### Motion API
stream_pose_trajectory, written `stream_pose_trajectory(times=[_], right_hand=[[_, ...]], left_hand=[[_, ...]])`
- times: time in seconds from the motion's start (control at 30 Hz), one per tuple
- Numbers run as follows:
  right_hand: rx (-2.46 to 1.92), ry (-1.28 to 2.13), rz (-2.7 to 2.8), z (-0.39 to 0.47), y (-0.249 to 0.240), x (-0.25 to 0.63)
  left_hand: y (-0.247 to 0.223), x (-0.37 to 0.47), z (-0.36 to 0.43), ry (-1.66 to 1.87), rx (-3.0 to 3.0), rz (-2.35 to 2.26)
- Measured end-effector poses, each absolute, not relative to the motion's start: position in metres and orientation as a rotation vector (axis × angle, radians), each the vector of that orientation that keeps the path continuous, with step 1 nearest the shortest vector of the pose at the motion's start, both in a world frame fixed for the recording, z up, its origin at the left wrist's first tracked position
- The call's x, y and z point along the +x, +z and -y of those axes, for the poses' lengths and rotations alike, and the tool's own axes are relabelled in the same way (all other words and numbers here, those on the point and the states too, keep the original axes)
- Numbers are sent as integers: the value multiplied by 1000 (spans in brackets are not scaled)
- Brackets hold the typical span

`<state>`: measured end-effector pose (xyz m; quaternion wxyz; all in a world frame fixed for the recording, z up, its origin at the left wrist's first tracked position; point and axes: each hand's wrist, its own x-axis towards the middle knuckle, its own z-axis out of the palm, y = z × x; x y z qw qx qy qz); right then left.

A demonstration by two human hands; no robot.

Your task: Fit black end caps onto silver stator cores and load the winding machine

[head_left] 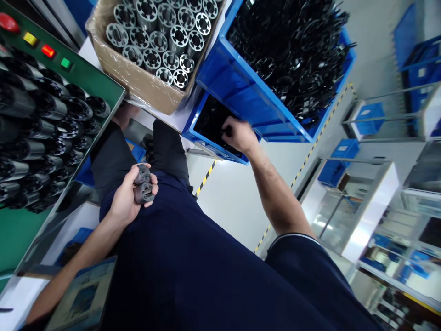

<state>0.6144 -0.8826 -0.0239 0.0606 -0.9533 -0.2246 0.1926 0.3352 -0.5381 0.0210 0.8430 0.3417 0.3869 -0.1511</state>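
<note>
My left hand (126, 197) is closed around two short, dark grey slotted cylinders (144, 184) that look like motor stator cores, held side by side in front of my lap. My right hand (239, 134) reaches over the smaller blue bin (195, 126), its thumb and fingers pinched together. A small black part (227, 131) shows at those fingertips; its shape is too blurred to make out. Dark pieces lie in the shadowed bin below the hand.
A cardboard box (138, 85) of upright metal stator cores stands ahead. Beside it, a large blue crate (248, 69) is heaped with black plastic parts. Rows of black-ended stator cores (44, 133) cover the green bench (103, 82) at left, near lit buttons (48, 50).
</note>
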Motion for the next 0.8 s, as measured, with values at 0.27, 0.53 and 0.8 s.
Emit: stream_pose_trajectory(times=[0.27,0.53,0.8], right_hand=[[-2332,41,326,874,10,572],[-1742,27,645,762,111,440],[-1495,328,778,722,123,414]], left_hand=[[50,332,550,-288,717,-533],[93,344,561,-132,772,-360],[93,318,555,140,992,-384]])
